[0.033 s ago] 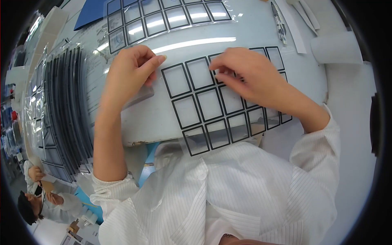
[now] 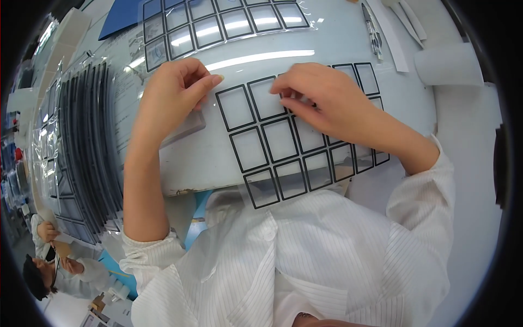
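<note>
A clear sheet printed with rows of black-edged rectangular frames [image 2: 280, 139] lies before me, its near edge reaching over the table edge toward my shirt. My left hand [image 2: 182, 90] is just beyond the sheet's upper left corner, thumb and forefinger pinched together. Anything between those fingertips is too small to make out. Above the sheet's top rows, my right hand [image 2: 327, 101] is curled, thumb and forefinger close together and pointing left. It covers several frames, and what it may pinch cannot be made out. By my left wrist lies a clear flat block [image 2: 188, 128].
A similar framed sheet [image 2: 218, 27] lies farther back, beside a blue sheet [image 2: 119, 19]. On the left stands a thick stack of dark-edged sheets [image 2: 90, 147]. A pen [image 2: 373, 32], a white strip [image 2: 388, 35] and a white roll [image 2: 449, 64] are at right. Another person [image 2: 60, 267] sits lower left.
My right hand has shifted slightly left over the sheet, uncovering a bit of the frames at its right. My left hand has barely moved; the sheet lies as before.
</note>
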Demonstrator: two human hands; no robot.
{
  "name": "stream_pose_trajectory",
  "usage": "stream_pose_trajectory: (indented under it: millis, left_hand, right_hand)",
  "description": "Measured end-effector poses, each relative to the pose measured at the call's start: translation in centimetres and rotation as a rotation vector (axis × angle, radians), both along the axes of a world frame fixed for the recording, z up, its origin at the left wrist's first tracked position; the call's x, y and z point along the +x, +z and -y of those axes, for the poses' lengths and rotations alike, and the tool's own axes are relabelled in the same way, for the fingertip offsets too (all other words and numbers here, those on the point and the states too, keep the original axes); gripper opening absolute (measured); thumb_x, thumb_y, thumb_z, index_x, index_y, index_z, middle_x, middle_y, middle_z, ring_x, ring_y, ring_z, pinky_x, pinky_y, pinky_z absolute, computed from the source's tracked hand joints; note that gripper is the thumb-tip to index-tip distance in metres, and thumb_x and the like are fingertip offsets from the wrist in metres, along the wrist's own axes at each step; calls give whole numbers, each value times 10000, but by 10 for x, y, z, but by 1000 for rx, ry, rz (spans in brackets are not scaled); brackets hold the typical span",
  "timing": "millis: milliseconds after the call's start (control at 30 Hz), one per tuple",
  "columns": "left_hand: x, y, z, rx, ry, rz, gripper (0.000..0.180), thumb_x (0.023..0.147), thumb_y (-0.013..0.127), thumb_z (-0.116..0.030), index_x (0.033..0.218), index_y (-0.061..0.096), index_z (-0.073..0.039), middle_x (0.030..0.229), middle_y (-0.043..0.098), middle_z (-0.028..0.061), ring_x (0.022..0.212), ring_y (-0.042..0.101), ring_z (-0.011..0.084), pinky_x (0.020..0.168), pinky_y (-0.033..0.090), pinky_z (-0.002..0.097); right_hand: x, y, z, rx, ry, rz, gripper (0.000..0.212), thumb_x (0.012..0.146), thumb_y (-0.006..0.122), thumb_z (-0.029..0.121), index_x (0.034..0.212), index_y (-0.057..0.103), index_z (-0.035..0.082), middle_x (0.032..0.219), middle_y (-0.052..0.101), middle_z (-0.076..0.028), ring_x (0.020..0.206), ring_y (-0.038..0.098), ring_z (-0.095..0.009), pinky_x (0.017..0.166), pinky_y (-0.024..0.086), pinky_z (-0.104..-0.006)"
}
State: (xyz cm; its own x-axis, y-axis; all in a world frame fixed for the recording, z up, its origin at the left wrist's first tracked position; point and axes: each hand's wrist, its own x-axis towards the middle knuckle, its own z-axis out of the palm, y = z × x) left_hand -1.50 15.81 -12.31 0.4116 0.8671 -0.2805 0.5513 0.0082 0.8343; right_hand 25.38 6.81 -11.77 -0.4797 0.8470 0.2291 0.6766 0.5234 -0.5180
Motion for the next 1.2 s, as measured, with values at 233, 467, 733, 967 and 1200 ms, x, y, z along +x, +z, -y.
stream_pose_trajectory:
  millis: [233,467,733,967,1200]
  left_hand:
    - [-5,-19,5,355,-65,36,236,864,793,-193,830,650,-8,745,621,63,664,561,166,616,453,323]
    - [-4,-22,6,391,-44,75,239,867,788,-174,827,637,6,756,612,89,648,557,200,614,455,341]
    - [-3,-17,13,425,-19,34,229,865,791,-170,838,648,7,768,624,100,658,576,215,624,466,349]
    - [-2,-15,14,450,-33,28,182,891,786,-96,868,641,11,739,552,-13,665,467,67,600,404,238]
    - [-3,-16,15,443,-32,29,186,897,783,-96,870,638,16,737,562,-16,666,468,61,600,402,232]
  right_hand:
    - [-36,-11,-27,-150,12,-125,192,915,760,126,1092,695,88,868,653,-37,702,610,-163,622,497,-292]
    - [-41,-14,-26,-137,-75,-106,176,882,809,144,1024,718,95,838,643,-20,653,583,-130,589,480,-273]
    - [-42,-16,-27,-138,-79,-126,161,881,810,130,1008,722,85,812,628,-15,650,559,-117,585,461,-263]
    - [-39,-18,-30,-124,-65,-166,138,876,813,103,977,722,75,817,639,-3,650,531,-98,585,442,-255]
    - [-39,-17,-28,-176,-93,-203,144,876,815,95,980,722,59,803,643,19,638,496,-67,575,415,-234]
